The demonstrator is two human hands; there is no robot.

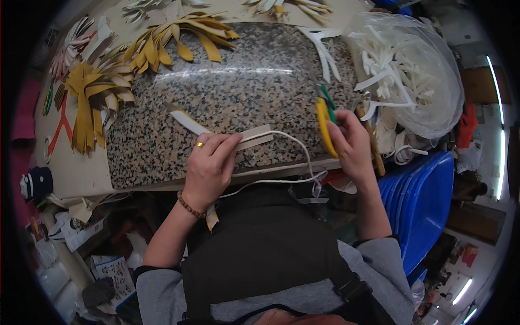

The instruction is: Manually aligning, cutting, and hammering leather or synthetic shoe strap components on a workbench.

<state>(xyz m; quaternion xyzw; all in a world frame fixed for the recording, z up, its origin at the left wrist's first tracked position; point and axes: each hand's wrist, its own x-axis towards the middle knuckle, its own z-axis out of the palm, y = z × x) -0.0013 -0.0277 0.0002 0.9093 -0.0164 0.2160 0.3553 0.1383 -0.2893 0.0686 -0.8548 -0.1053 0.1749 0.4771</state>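
My left hand, with a gold ring and a beaded bracelet at its wrist, pinches a white cord at a flat beige piece on the speckled stone slab. A white and yellow strip runs under the same hand and comes out below it. From the fingers the cord loops right, bends at the table edge and runs back left. My right hand is closed on a yellow-and-green-handled cutting tool, raised right of the cord; its exact kind is unclear.
Bundles of mustard-yellow strips lie on the left and at the back. A clear plastic bag of white forked strips stands at right, beside a loose forked strip. Stacked blue plastic containers sit by my right arm.
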